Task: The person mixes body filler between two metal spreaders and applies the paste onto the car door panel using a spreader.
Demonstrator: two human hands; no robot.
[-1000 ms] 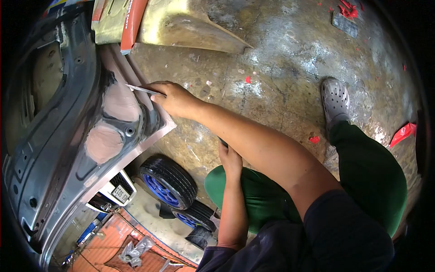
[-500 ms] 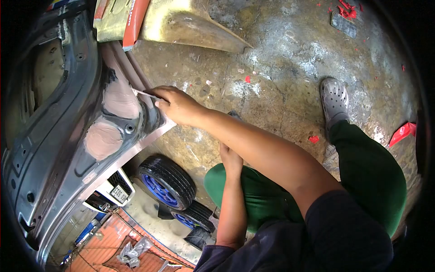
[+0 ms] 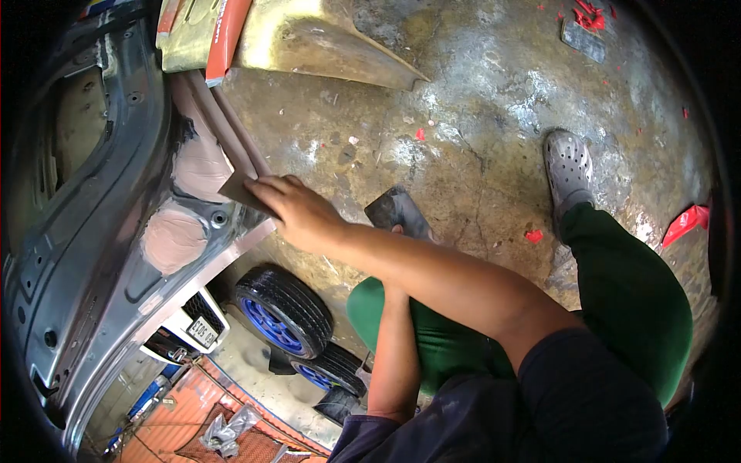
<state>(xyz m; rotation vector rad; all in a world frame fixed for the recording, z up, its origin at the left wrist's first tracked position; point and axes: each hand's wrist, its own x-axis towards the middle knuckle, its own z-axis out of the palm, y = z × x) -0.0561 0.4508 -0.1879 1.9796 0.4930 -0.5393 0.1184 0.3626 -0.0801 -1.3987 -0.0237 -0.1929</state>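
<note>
My right hand (image 3: 305,213) is closed on a flat putty spreader (image 3: 244,193), a thin dark blade whose edge is at the metal car body panel (image 3: 108,255). Beside the blade is an upper patch of pinkish filler (image 3: 199,171); a second filler patch (image 3: 174,239) lies lower on the panel. Below my right forearm, my left hand (image 3: 396,288) is partly hidden. It grips a dark rectangular putty board (image 3: 397,212) with greyish smears, held above the floor.
Wheels with blue rims (image 3: 270,320) lie below the panel. A yellowish curved body part (image 3: 316,46) with a red strip (image 3: 227,38) stands at the top. Red scraps (image 3: 534,236) and a grey plate (image 3: 583,40) lie on the stained concrete floor (image 3: 478,100).
My right hand has moved down and slightly right, and the spreader has turned so its flat face shows. The board in my left hand has come into fuller view above my right forearm.
</note>
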